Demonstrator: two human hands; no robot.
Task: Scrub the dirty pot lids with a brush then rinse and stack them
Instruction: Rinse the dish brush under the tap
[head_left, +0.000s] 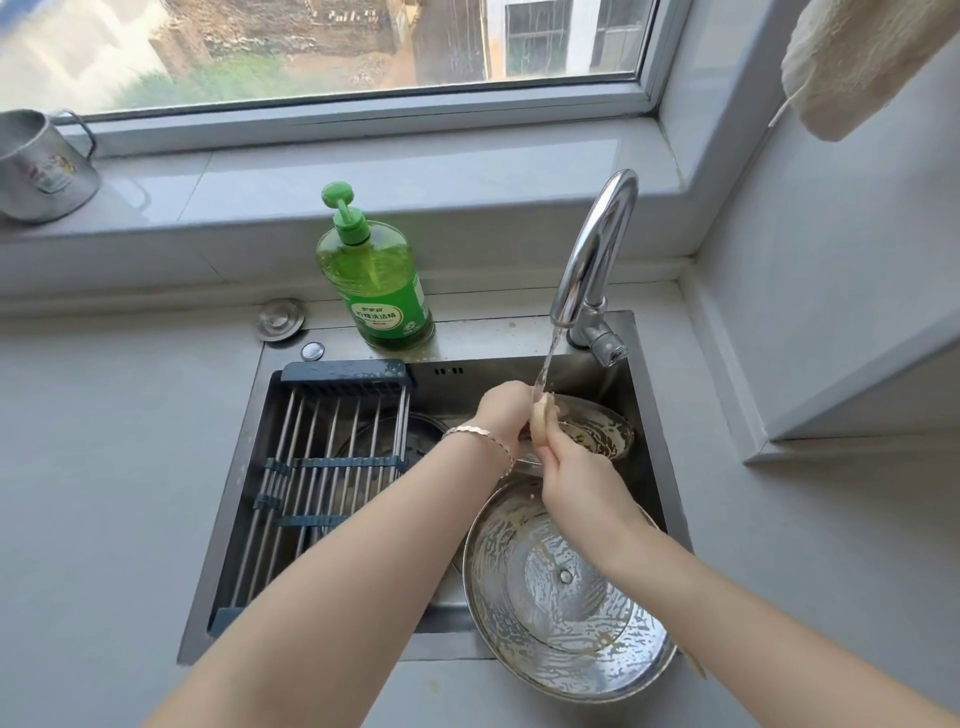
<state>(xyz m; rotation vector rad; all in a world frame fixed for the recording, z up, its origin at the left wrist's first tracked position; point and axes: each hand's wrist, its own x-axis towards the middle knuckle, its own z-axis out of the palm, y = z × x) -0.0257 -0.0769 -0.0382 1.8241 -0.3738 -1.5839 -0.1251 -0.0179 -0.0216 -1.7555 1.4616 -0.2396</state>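
Two sudsy lids wait in the sink (467, 387): the big lid (566, 597) at its near edge, the far lid (605, 431) below our hands. Our left hand (506, 410) and right hand (571, 480) both curl round the brush (543, 421) under the running tap (592, 249). We judge scrubbing about done; rinsing and stacking of lids remain untouched.

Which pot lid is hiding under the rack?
The left lid, beneath the rack bars; the big lid and far lid lie clear of it.
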